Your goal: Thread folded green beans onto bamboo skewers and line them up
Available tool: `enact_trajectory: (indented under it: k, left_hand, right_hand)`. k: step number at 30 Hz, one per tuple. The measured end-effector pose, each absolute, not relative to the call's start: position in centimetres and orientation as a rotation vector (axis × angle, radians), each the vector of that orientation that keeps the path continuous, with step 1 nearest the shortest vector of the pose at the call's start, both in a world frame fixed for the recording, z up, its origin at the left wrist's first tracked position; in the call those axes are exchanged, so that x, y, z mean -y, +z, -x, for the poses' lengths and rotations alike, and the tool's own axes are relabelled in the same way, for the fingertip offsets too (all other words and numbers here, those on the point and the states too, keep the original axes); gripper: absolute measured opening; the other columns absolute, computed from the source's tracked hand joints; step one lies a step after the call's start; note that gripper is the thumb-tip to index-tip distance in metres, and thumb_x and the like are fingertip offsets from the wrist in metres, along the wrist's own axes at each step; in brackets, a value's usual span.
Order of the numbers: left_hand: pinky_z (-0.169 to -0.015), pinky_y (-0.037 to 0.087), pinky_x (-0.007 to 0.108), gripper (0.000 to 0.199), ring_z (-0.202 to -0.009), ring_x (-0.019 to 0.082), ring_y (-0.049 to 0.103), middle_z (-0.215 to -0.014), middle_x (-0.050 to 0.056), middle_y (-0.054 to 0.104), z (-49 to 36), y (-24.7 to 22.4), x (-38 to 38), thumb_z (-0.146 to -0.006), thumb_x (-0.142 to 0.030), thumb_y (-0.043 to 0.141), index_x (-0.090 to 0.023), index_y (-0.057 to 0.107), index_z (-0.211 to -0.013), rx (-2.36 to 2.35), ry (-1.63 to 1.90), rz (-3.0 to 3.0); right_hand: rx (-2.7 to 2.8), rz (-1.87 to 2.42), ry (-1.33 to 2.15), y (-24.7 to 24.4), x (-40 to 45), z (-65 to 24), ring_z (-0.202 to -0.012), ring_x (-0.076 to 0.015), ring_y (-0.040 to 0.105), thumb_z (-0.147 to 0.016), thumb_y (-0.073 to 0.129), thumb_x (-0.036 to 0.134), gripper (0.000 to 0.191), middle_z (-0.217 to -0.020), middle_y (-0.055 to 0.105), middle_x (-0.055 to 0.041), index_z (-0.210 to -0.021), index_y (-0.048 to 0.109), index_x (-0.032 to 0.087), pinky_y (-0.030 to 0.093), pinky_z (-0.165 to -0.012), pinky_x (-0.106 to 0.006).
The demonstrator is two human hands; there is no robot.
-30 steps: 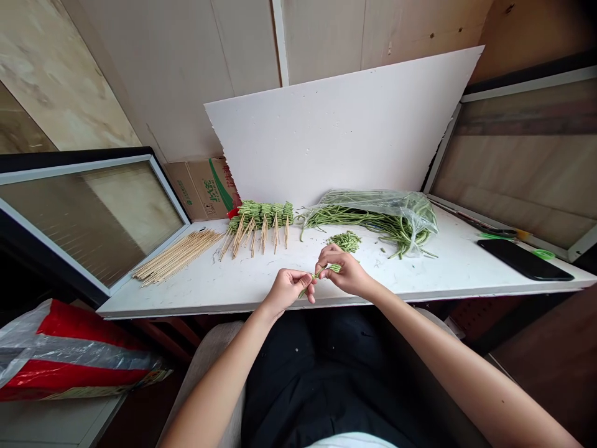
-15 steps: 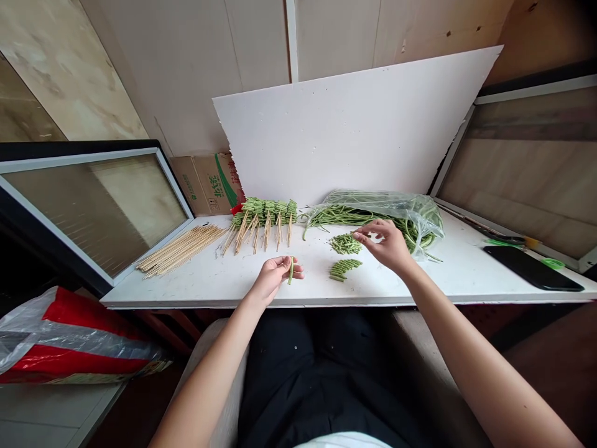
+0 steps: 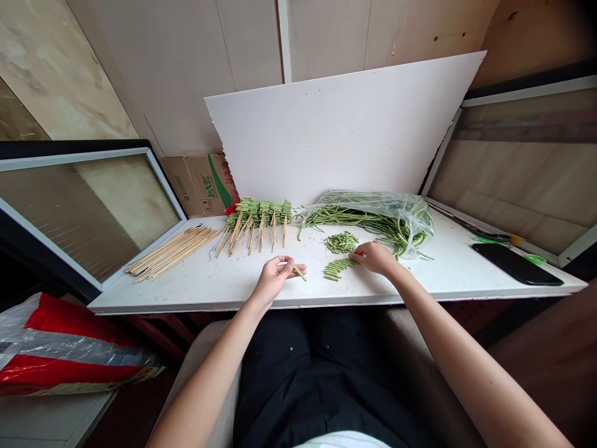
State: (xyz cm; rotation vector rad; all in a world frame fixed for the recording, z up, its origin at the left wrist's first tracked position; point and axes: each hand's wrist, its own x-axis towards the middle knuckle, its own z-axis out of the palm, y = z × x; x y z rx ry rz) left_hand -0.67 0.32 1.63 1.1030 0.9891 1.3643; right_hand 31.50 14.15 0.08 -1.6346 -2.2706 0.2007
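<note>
Between the thumb and fingers of my left hand (image 3: pixel 276 280) is a cut piece of long green bean (image 3: pixel 300 274), held above the front of the white table. My right hand (image 3: pixel 373 256) is closed in a pinch at the right end of a slanted row of short bean pieces (image 3: pixel 336 267). Its fingertips are on a bean piece there, partly hidden by the fingers. Just behind the row lies a loose heap of cut bean pieces (image 3: pixel 340 242). Farther left, finished skewers of bean pieces (image 3: pixel 261 211) are stacked with their bare sticks pointing toward me.
Bare bamboo skewers (image 3: pixel 172 252) lie at the table's left. Long whole beans in a clear plastic bag (image 3: pixel 373 214) rest at the back. A black phone (image 3: pixel 515 264) lies at the right. A cardboard box (image 3: pixel 200 183) and a white board (image 3: pixel 336 130) stand behind.
My right hand has come down toward me from beside the heap to the right end of the row. The bean piece in my left hand has tilted from near upright to slanting.
</note>
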Motion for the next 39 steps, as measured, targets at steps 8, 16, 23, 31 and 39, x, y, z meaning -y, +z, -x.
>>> enact_trajectory:
  k: [8,16,23,31,39]
  left_hand:
    - [-0.104,0.054,0.046,0.047,-0.105,0.028,0.079,-0.112,0.019,0.082,-0.4,2.4,0.6,-0.082,-0.049,0.09,-0.016,0.06,-0.096,-0.934,1.446,-1.176]
    - [-0.081,0.055,0.029,0.047,-0.086,0.017,0.072,-0.097,0.007,0.076,-0.7,2.1,0.6,-0.076,-0.051,0.092,-0.016,0.068,-0.096,-0.955,1.524,-1.172]
    - [-0.084,0.057,0.034,0.045,-0.082,0.02,0.075,-0.092,0.009,0.078,-1.2,2.0,0.6,-0.078,-0.05,0.09,-0.014,0.075,-0.101,-1.053,1.482,-1.298]
    - [-0.077,0.059,0.033,0.036,-0.074,0.019,0.073,-0.087,0.009,0.079,-0.9,2.2,0.9,-0.085,-0.047,0.085,-0.014,0.078,-0.097,-1.101,1.456,-1.502]
    - [-0.079,0.055,0.031,0.017,-0.083,0.019,0.071,-0.092,0.008,0.079,-0.3,2.8,1.3,-0.094,-0.033,0.075,-0.017,0.079,-0.098,-1.225,1.476,-1.792]
  right_hand:
    - [2.197,0.873,0.386,4.7,-8.7,-26.6,-0.093,-0.0282,0.073,-0.098,0.066,0.059,0.042,-0.1,0.081,-0.0124,-0.102,0.083,0.02,0.055,-0.076,-0.037]
    - [2.23,0.564,0.506,5.6,-3.3,-22.0,-0.094,-0.0252,0.071,-0.099,0.073,0.045,0.027,-0.096,0.08,-0.0082,-0.115,0.079,0.025,0.056,-0.08,-0.037]
    - [2.113,0.509,0.331,5.0,-3.9,-21.7,-0.087,-0.0252,0.062,-0.102,0.069,0.042,0.021,-0.088,0.076,-0.0084,-0.104,0.079,0.024,0.052,-0.08,-0.041]
    - [2.042,0.439,0.208,4.3,-3.9,-21.2,-0.08,-0.025,0.056,-0.099,0.073,0.043,0.018,-0.081,0.075,-0.0073,-0.1,0.079,0.026,0.049,-0.076,-0.042]
    - [2.056,0.393,0.124,4.5,-3.4,-21.3,-0.092,-0.0273,0.058,-0.098,0.075,0.035,0.011,-0.089,0.075,-0.0074,-0.105,0.077,0.026,0.052,-0.087,-0.046]
